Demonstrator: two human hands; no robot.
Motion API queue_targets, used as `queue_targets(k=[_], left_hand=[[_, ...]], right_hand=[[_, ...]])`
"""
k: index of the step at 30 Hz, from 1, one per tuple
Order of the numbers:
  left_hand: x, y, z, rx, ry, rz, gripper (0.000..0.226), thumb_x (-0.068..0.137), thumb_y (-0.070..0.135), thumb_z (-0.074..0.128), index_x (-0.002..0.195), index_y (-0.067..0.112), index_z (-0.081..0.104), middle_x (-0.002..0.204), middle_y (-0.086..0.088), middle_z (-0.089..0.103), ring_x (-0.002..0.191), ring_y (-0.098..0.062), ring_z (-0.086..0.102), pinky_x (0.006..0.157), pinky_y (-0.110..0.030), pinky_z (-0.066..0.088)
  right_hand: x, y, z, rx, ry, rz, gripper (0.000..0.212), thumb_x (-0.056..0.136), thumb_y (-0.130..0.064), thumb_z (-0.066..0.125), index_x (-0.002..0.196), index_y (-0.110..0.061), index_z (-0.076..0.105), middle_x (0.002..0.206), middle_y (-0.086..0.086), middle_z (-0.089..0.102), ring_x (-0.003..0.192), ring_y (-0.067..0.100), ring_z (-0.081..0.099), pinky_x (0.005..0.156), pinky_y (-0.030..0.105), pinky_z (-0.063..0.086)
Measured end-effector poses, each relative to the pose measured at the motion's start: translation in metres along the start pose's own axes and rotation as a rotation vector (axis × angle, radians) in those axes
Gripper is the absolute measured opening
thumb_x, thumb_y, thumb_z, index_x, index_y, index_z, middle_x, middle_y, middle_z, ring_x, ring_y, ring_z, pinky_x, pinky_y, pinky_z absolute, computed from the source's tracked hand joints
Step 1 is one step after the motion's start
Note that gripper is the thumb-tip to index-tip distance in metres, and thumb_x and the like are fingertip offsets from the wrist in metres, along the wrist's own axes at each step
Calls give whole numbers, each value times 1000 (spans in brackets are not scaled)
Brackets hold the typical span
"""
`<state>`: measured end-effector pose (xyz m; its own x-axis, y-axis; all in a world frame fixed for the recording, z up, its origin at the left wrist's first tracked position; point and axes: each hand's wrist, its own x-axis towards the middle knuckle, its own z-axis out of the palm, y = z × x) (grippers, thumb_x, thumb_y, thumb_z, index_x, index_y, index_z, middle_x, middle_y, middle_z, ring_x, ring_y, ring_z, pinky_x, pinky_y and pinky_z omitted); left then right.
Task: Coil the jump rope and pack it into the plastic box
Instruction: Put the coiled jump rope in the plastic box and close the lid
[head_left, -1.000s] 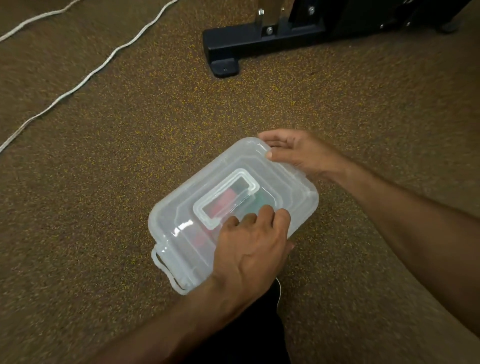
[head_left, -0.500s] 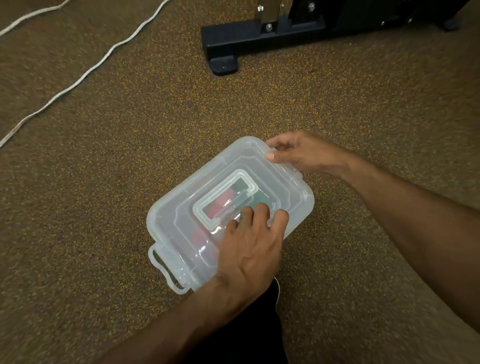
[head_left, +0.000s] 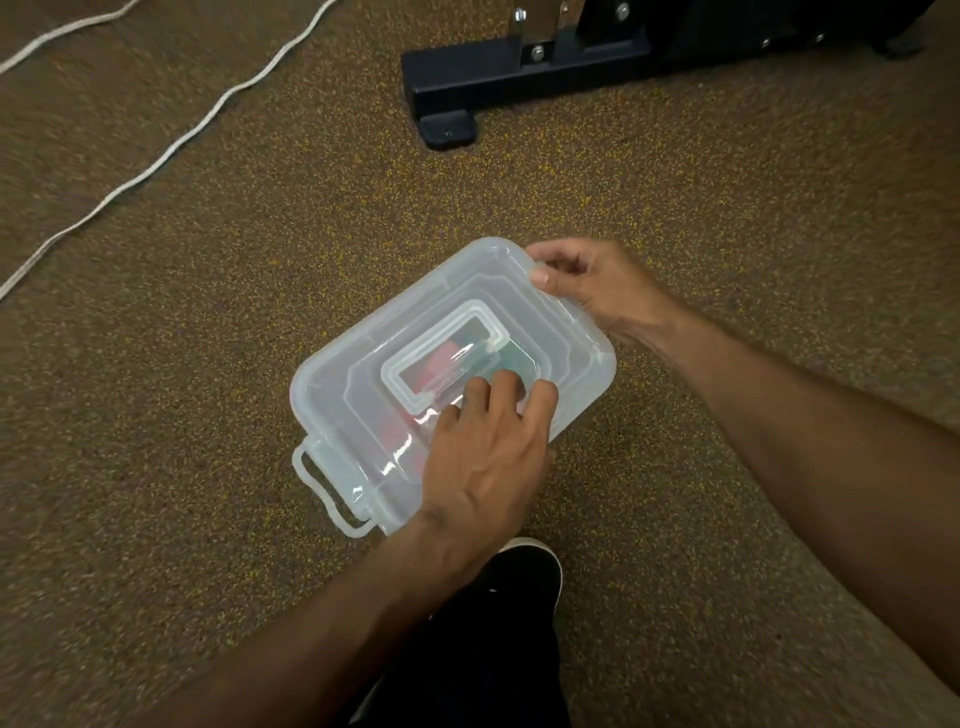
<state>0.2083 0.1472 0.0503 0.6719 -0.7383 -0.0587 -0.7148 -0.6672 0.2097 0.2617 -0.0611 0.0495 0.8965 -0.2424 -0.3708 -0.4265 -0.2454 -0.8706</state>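
Note:
A translucent plastic box (head_left: 353, 384) lies on the speckled floor with its lid on. Red and green parts of the jump rope (head_left: 435, 365) show dimly through the lid, under its flat carry handle (head_left: 400, 387). My left hand (head_left: 483, 457) lies on the lid's near right part, fingers by the carry handle and thumb at the box's near edge. My right hand (head_left: 602, 291) pinches the lid's far right end, thumb on top. The clip (head_left: 322, 483) at the box's left end sticks out, away from the wall.
A black metal machine base (head_left: 519, 78) stands on the floor beyond the box. A white cord (head_left: 171, 150) runs across the floor at the upper left. My black shoe (head_left: 519, 582) is just below the box, under my left forearm.
My left fingers have crept a little further onto the lid toward the carry handle. My right fingers have curled tighter on the far right end. The box has barely moved.

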Motion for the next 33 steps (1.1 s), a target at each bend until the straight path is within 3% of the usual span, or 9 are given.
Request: queue_targets(k=[3,8,12,16,20,23,26,30,33], left_hand=[[2,-1,0,-23,-33,-20,74,65,73,69,114,20,52,107,-8,57,91,-27,54,70,-44,53],[-2,0,6,-37,31,-20,45,86,47,66,117,21,46,110,-10,52,89,-28,51,73,-42,50],[4,0,3,-140,20,-66,57,83,71,52,119,27,43,105,-5,49,92,-23,50,82,-40,47],[21,-1,-15,-58,70,-59,82,78,88,28,123,23,49,111,-8,54,95,-27,52,79,-45,45],[58,-21,-22,29,62,139,91,81,85,24,144,22,41,143,-12,48,125,-34,46,97,-52,37],[71,-34,-15,89,-49,216,98,82,84,13,155,19,21,161,-14,25,147,-36,23,114,-61,18],[70,-39,-7,100,-69,235,97,83,82,7,157,19,7,166,-11,10,152,-34,8,118,-62,6],[70,-39,-4,91,-58,219,95,84,82,9,157,21,7,166,-8,11,152,-31,7,118,-61,5],[70,-39,-3,90,-49,209,95,83,84,10,157,24,11,165,-6,16,152,-30,9,117,-61,6]], right_hand=[[0,-1,-1,-20,-6,32,29,92,-28,68,121,-27,68,92,-5,67,84,13,70,74,35,60],[-7,-1,-1,-185,-1,149,61,86,-68,56,121,-18,64,110,2,72,97,21,71,87,44,59],[-16,1,3,-156,-82,267,92,72,-92,37,121,-19,66,111,7,74,99,27,72,92,51,57],[-22,3,6,-44,20,266,56,95,-70,30,113,-28,63,104,-3,70,90,10,68,71,29,56],[-29,10,5,65,76,268,49,101,-59,31,86,-28,66,72,-13,74,63,0,71,51,17,53],[-28,13,5,106,87,308,54,98,-62,36,86,-22,71,80,-5,77,73,7,75,64,24,59],[-25,13,3,108,72,378,60,93,-68,42,95,-18,74,97,6,79,91,21,75,84,38,60],[-22,10,-3,104,88,358,51,95,-61,48,95,-17,74,86,-1,77,82,18,74,76,33,57],[-21,2,-10,141,165,318,43,101,-44,49,109,-8,71,75,-2,66,71,15,64,65,30,54]])
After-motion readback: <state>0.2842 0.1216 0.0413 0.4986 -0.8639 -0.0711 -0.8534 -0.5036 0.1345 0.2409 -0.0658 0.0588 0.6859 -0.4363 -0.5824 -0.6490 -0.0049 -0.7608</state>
